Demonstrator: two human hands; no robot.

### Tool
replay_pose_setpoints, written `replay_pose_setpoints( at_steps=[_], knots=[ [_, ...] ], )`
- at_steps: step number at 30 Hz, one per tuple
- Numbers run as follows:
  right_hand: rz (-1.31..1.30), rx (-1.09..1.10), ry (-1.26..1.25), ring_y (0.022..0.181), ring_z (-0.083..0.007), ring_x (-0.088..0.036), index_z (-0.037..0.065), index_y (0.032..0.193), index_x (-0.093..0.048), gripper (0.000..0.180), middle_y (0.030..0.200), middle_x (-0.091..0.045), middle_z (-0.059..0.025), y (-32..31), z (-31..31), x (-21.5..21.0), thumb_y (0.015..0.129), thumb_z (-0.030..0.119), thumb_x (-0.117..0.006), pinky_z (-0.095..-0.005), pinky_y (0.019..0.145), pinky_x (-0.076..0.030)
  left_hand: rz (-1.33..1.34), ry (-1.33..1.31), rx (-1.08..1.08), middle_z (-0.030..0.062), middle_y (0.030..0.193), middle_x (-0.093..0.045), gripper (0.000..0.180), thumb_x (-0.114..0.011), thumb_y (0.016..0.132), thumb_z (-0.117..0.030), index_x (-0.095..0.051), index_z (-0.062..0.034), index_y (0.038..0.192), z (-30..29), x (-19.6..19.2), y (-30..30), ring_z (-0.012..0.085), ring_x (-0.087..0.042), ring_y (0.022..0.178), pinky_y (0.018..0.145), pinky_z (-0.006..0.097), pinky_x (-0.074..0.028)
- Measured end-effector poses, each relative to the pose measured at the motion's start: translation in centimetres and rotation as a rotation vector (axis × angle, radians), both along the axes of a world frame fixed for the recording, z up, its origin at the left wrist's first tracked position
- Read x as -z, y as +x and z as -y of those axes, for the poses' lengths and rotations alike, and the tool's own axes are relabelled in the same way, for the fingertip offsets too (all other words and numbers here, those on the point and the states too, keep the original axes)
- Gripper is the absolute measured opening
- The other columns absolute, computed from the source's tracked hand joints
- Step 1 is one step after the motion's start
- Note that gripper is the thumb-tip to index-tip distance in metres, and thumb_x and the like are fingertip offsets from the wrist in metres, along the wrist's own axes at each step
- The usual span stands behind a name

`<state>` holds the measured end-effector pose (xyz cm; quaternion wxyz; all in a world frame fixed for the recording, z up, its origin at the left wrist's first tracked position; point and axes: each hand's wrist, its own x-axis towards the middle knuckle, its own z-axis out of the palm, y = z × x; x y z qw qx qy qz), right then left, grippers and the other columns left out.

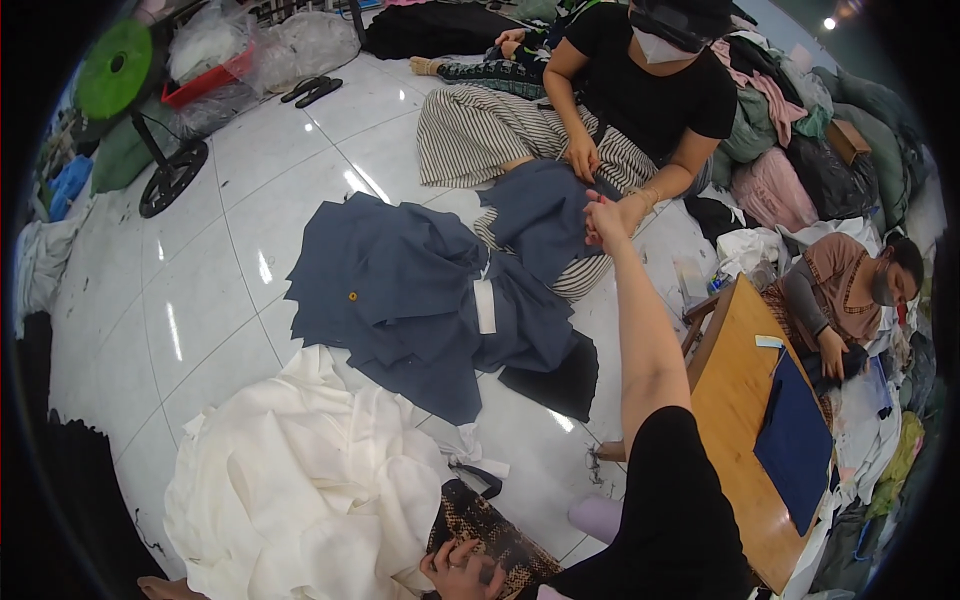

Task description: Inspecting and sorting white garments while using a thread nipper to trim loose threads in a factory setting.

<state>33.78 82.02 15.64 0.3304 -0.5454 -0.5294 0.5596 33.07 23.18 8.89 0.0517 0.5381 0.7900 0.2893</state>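
Note:
My right arm stretches far forward, and my right hand (606, 222) meets a co-worker's hand (636, 208) that wears a bracelet. My fingers there are curled together; whatever lies between them is too small or hidden to name. Beside this meeting point, dark blue-grey cut fabric pieces (400, 275) spread from the co-worker's lap over the floor. Down at the lower edge my left hand (463, 572) rests with its fingers apart on a brown-and-black patterned cloth (490, 525). A big heap of white fabric (300, 480) lies to the left of that hand.
A low wooden table (735, 400) at the right carries a folded navy cloth (793, 440). Another person (835, 290) sits beyond it among cloth piles. A green fan (113, 62) stands far left, near a red basket (208, 80) and black sandals (312, 90).

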Motion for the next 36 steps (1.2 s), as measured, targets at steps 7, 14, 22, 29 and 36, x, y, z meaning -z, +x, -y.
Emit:
replay_pose_setpoints(
  at_steps=[7,14,22,29,36],
  knots=[
    [0.013,0.173,0.170,0.033,-0.0164,-0.042,0.005,0.102,-0.055,0.027,0.050,-0.046,-0.0040,-4.4,6.1,4.1,0.076,0.012,-0.051,-0.0311,0.031,-0.036,0.128,0.022,-0.070,0.0073,0.104,-0.058,0.028,-0.063,0.067,-0.032,-0.059,-0.0080,0.082,-0.7,-2.2,0.1,0.0255,-0.044,0.108,0.087,0.050,-0.024],
    [-0.619,0.346,0.129,0.034,-0.0072,-0.033,0.006,0.097,-0.054,0.015,0.051,-0.039,0.0025,-6.3,17.5,5.0,0.085,0.012,-0.046,-0.0220,0.030,-0.030,0.115,-0.035,0.001,0.0004,0.101,-0.054,0.019,-0.070,0.059,-0.024,-0.054,-0.0170,0.065,-0.7,-1.9,0.0,0.0261,-0.038,0.111,0.092,0.045,-0.020],
    [-0.810,0.064,-0.017,0.036,-0.0067,-0.032,0.005,0.095,-0.054,0.015,0.048,-0.035,0.0012,-10.2,37.5,4.5,0.089,0.015,-0.045,-0.0225,0.035,-0.028,0.089,0.038,0.036,0.0010,0.102,-0.055,0.021,-0.071,0.056,-0.022,-0.053,-0.0161,0.066,0.6,-1.2,-0.4,0.0259,-0.039,0.111,0.092,0.045,-0.022],
    [-0.675,-0.108,0.055,0.038,-0.0041,-0.030,0.005,0.095,-0.051,0.013,0.050,-0.036,0.0031,-9.6,42.1,6.1,0.088,0.010,-0.042,-0.0197,0.036,-0.024,0.083,0.147,0.081,0.0020,0.105,-0.056,0.019,-0.069,0.059,-0.018,-0.053,-0.0151,0.069,1.5,-1.0,-0.6,0.0266,-0.042,0.112,0.094,0.045,-0.023],
    [-0.622,-0.138,0.160,0.041,-0.0022,-0.030,0.005,0.091,-0.052,0.011,0.054,-0.037,0.0048,-10.5,41.9,6.2,0.088,0.010,-0.043,-0.0191,0.037,-0.024,0.085,0.161,0.083,0.0049,0.110,-0.054,0.027,-0.067,0.063,-0.016,-0.054,-0.0113,0.087,1.5,-1.1,-0.9,0.0274,-0.041,0.114,0.097,0.046,-0.022]
  ],
)
